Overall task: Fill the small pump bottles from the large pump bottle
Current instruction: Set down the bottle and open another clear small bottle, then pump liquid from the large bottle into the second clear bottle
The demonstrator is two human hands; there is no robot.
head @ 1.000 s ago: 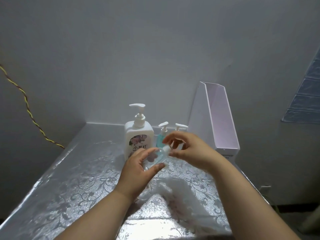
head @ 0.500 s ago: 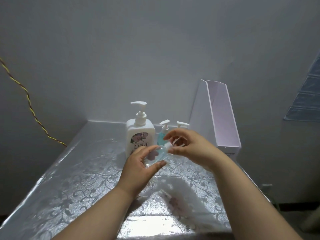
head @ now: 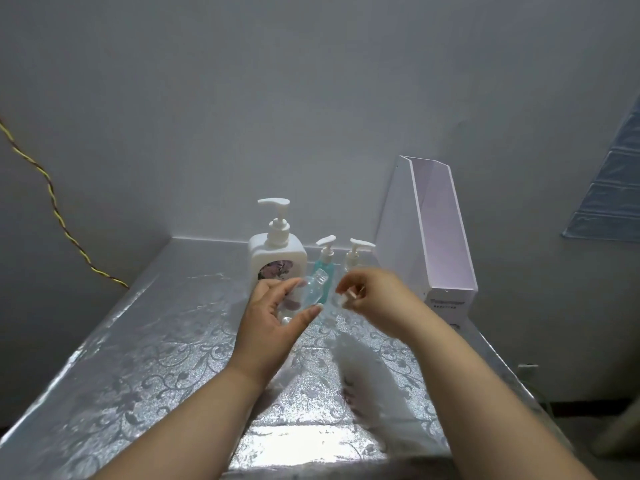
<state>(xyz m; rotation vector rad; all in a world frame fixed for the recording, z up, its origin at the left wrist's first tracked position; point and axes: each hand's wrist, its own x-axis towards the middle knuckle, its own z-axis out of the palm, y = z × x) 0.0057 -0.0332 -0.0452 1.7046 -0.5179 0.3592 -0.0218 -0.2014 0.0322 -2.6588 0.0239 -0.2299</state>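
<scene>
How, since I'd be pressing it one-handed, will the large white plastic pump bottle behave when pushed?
Probably steady: the large white plastic pump bottle stands upright and its body looks wide and squat. Its tall pump head may make it lean if pressed off-centre. The glossy silver table cover could let it slide.

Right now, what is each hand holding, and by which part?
The left hand grips the clear bottle by its body, neck open and free. The right hand pinches a pale piece, too blurred to name.

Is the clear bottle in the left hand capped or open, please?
Open: the clear bottle shows a bare neck with no pump.
</scene>
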